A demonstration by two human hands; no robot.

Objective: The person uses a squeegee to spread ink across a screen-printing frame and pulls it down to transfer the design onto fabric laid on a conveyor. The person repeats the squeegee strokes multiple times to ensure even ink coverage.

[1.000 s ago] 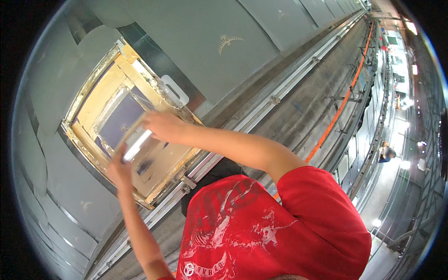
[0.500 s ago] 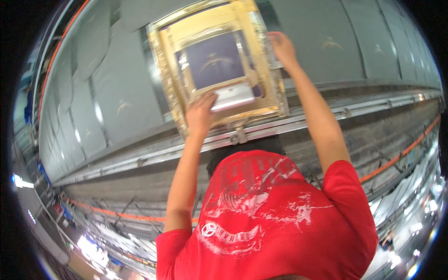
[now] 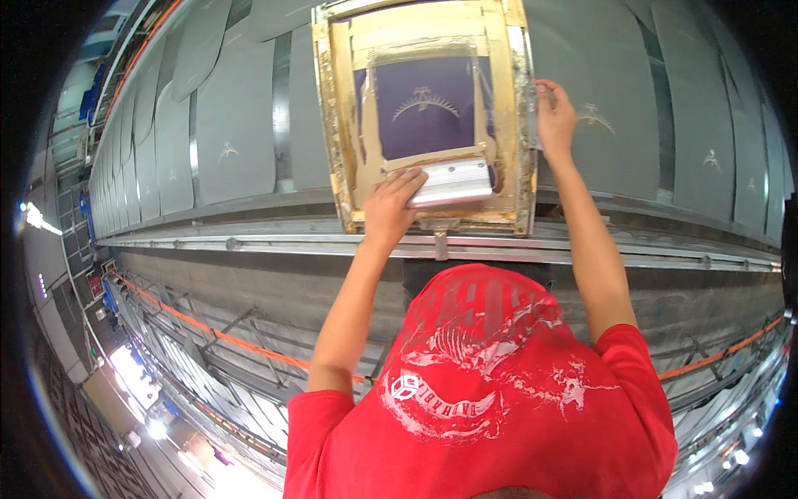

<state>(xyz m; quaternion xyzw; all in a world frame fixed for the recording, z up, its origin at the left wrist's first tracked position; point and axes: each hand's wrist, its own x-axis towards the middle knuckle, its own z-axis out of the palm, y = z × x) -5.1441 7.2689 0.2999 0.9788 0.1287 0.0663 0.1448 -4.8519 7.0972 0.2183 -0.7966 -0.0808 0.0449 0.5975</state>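
A screen-printing frame with tan, tape-covered edges lies on the long table in front of me. Its dark purple window carries a pale spiky arc design. Across the near part of the screen rests a silver squeegee. My left hand is closed over the left end of the squeegee. At the frame's right side, my right hand has its fingers curled against the outer edge. Its thumb and the underside of its grip are partly hidden.
Grey fabric pieces lie in a row left and right of the frame, some bearing a small pale print. A metal rail runs along the table's near edge, with a bracket at the frame. Behind me runs an orange pipe.
My view has turned and shifted, so the frame now appears straighter and further right. Both hands keep their places, the left on the squeegee and the right at the frame's edge.
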